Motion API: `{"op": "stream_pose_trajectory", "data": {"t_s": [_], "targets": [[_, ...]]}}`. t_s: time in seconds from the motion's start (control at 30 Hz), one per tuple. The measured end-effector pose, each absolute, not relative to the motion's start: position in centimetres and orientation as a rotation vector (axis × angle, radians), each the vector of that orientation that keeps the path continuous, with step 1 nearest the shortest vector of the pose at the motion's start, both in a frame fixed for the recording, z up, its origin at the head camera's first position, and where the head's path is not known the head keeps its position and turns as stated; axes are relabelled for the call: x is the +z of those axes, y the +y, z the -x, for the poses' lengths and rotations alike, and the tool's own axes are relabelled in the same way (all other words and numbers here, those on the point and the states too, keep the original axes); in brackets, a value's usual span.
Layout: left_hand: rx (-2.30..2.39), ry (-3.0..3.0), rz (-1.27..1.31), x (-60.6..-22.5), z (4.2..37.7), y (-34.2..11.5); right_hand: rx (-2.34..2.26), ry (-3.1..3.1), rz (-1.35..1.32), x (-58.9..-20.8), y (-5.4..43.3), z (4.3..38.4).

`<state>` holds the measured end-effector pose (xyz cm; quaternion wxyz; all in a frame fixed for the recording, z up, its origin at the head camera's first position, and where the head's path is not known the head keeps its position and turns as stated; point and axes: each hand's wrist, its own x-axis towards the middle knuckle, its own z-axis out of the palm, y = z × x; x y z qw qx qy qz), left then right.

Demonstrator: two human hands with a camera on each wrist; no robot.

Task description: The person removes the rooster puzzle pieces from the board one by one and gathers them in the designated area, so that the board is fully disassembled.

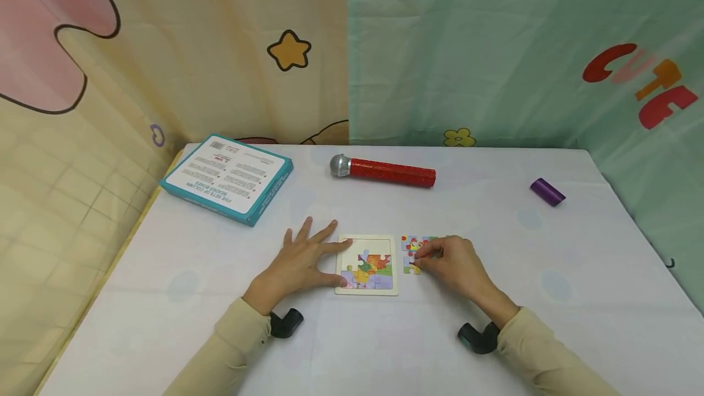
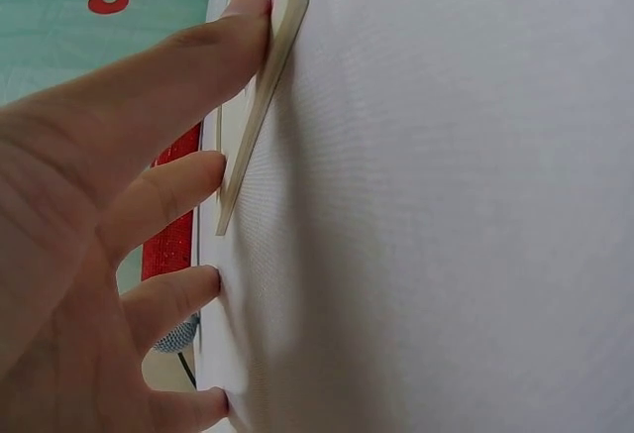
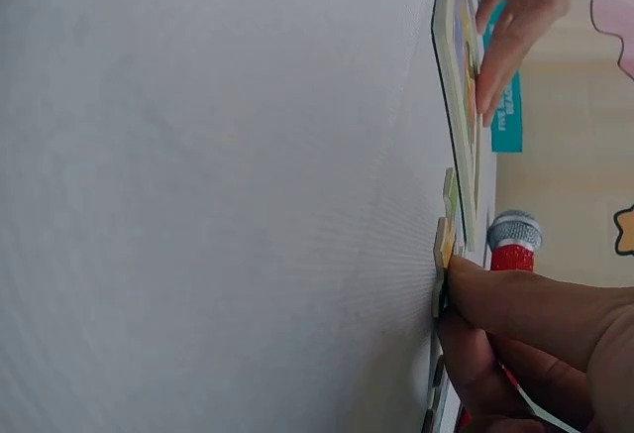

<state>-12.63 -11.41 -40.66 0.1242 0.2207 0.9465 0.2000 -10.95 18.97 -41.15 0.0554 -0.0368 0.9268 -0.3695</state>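
A small square jigsaw tray (image 1: 394,266) with a pale wooden rim lies on the table, its lower part and middle filled with colourful pieces and its upper left bare. My left hand (image 1: 297,266) spreads its fingers at the tray's left side. Its thumb (image 2: 253,17) presses on the rim near the lower corner, and the index fingertip rests at the upper left. Just right of the tray, my right hand (image 1: 456,264) pinches a jigsaw piece (image 3: 443,240) between thumb and fingers, low over the tabletop. Other loose pieces (image 1: 408,242) lie beside it, partly hidden by that hand.
Behind the tray lies a red microphone (image 1: 390,172) with a silver head. A teal box (image 1: 227,176) sits at the back left, and a purple cylinder (image 1: 547,192) at the back right. Patterned curtains (image 1: 467,47) rise behind the white-covered table (image 1: 352,347).
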Motion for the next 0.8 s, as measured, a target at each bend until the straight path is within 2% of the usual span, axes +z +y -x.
{"op": "stream_pose_trajectory", "data": {"t_s": [0.8], "targets": [[0.577,2.763,-0.655,-40.6,12.7,-11.2,-1.167,2.826,0.176,-41.0,17.3,11.2]]}}
